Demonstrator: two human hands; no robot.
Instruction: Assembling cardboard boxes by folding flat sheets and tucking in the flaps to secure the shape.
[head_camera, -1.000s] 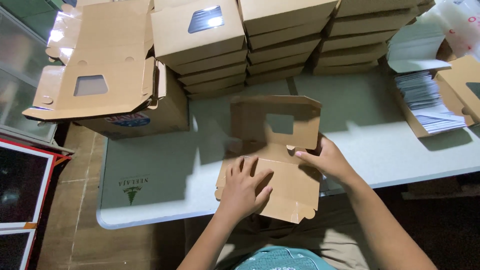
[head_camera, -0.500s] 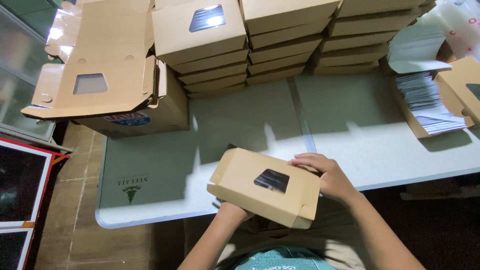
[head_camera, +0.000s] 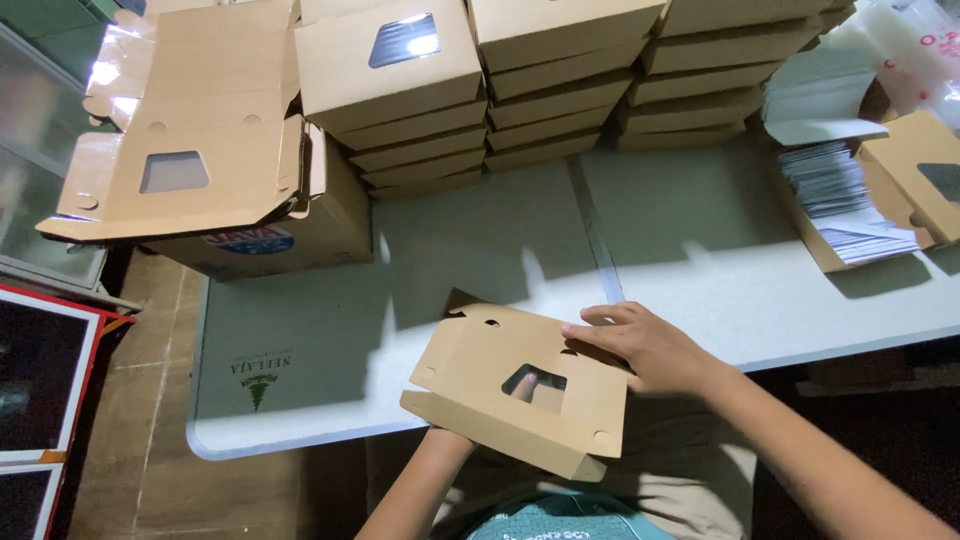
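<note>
Windowed kraft box (head_camera: 520, 395), half-folded, sits at the near bench (head_camera: 480, 250) edge over my lap. My right hand (head_camera: 650, 350) presses flat on its lid; my left hand (head_camera: 525, 385) is underneath, a finger showing through the window. Folding step; I judge the next move calls for tucking flaps.

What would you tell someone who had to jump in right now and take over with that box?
Left hand: under the brown window box, mostly hidden; fingers show through the window.
Right hand: resting on the box's right top edge.
The box is tilted at the near edge of the grey table, partly folded, with a flap still sticking out.
Done: folded boxes stand in stacks at the back.
Left: flat blanks lie on the carton at the left.
</note>
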